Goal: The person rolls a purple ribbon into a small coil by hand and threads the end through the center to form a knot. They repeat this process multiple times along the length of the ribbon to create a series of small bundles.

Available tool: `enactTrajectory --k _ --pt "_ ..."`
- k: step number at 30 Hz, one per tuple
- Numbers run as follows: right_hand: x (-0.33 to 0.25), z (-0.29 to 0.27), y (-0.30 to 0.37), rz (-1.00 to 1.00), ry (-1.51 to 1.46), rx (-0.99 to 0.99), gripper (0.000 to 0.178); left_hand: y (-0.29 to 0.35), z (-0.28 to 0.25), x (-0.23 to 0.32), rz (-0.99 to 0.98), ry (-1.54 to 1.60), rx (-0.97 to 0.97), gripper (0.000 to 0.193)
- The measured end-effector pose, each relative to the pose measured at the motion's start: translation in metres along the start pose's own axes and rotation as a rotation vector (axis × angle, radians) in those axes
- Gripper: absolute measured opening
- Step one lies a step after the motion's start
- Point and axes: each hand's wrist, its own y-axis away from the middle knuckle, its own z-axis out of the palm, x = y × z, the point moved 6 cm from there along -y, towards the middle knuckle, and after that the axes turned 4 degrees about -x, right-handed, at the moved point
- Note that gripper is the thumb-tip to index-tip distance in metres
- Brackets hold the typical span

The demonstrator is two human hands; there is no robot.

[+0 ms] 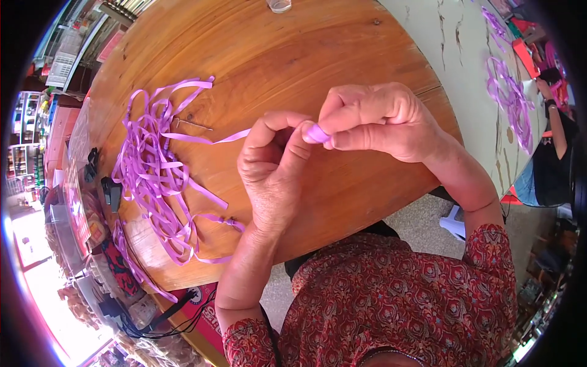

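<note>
Both my hands meet above the wooden table, pinching one purple ribbon between them. My left hand is closed with thumb and forefinger on a small folded or looped part of it. From the other side my right hand grips the same bit, its fingers curled in. A length of this ribbon runs left from behind my left hand toward a tangled heap of purple ribbons. Beside the heap lies a thin metal tool, too small to name exactly. The exact fold between my fingertips is partly hidden.
A clear glass stands at the table's far edge. On the pale table to the right lie more purple ribbons, near another person's arm. Dark cables and bags crowd the lower left. Some ribbon hangs over the table's left edge.
</note>
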Motion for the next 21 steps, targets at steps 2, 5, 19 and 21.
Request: enactTrajectory --k 2,5,19,21 --pt "0.0 -0.003 0.0 -0.036 0.163 0.076 0.021 0.004 0.001 -0.002 -0.002 0.054 0.013 0.012" --pt "0.002 -0.008 0.002 -0.008 0.303 0.147 0.023 0.005 -0.002 -0.003 0.043 -0.03 0.031 0.012" --pt "-0.005 0.007 0.005 -0.153 0.729 0.193 0.028 0.004 -0.001 -0.011 -0.005 -0.054 0.032 0.008" --pt "0.003 0.0 0.003 0.025 0.469 0.174 0.029 0.005 0.0 -0.007 -0.003 -0.026 0.032 0.008"
